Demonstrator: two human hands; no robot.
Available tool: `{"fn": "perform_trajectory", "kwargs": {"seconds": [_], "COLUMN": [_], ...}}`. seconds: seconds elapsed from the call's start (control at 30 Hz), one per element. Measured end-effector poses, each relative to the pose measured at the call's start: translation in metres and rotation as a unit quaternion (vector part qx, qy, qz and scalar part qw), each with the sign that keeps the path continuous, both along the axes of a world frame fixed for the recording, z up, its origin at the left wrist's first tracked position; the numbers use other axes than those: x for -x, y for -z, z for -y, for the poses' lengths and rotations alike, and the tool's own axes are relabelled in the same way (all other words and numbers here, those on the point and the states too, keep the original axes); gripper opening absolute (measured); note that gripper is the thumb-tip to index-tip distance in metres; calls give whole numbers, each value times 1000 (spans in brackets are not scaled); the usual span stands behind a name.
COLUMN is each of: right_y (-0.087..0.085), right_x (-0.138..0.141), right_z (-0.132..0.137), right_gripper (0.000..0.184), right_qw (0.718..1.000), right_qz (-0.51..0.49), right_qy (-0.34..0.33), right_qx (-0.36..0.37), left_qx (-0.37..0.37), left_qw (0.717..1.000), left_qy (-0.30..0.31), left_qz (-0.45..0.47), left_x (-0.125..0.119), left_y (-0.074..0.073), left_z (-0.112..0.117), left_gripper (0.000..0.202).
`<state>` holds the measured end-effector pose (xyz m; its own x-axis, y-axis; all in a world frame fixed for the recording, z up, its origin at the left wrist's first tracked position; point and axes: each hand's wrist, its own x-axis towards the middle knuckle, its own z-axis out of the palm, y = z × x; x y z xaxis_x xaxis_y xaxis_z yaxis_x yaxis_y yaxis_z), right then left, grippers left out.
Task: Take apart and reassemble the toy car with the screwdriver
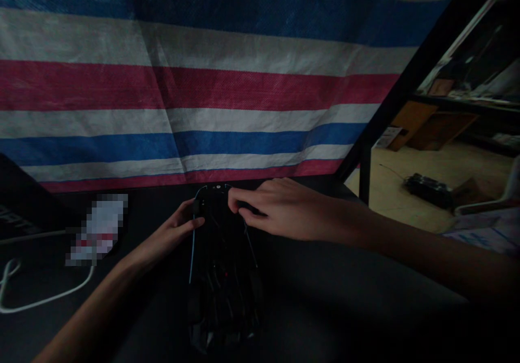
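Note:
A long black toy car [221,276], with wheels at its corners and thin light-blue edging, lies on the dark table, its far end toward the striped sheet. Deep shadow hides most of its detail; a tiny red spot shows near its middle. My left hand [181,225] grips the car's far left corner, thumb on top and fingers partly hidden behind the side. Over the far right corner, my right hand [276,208] is closed, with curled index finger and thumb around a dark part at that corner. Exactly which part they hold is hidden.
A blurred-out pale packet [101,225] and a white cable [49,300] lie on the table [142,319] at left, near a dark box [24,211]. Behind hangs a striped plastic sheet [203,92]. Beyond the right frame post [364,173], a dark object [428,189] rests on the floor.

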<state>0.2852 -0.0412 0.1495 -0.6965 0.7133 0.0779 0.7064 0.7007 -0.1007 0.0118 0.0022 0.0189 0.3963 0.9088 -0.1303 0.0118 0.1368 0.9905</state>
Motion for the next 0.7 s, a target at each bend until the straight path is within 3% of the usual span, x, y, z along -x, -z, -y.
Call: {"fn": "perform_trajectory", "kwargs": {"seconds": [0.17,0.27,0.4,0.6,0.7], "right_y": [8,5,1,11,12], "right_x": [-1,-1,-1,0,-3], "right_z": [0,6,6,1,3], "right_gripper": [30,21,18,36,23], "right_qw": [994,996,999,993,994], "right_qz": [30,9,-21,4,-43], "right_qy": [73,79,31,105,94], "right_qx": [-71,-50,9,-51,-27], "left_qx": [0,16,27,29,25], "left_qw": [1000,1000,999,999,1000], "left_qy": [-15,-13,-20,-12,-7], "left_qz": [-16,-8,0,11,12], "left_x": [1,2,3,3,4], "left_y": [5,8,9,7,7], "left_z": [-2,-4,-4,-3,-3], "left_gripper": [62,68,74,71,71]}}
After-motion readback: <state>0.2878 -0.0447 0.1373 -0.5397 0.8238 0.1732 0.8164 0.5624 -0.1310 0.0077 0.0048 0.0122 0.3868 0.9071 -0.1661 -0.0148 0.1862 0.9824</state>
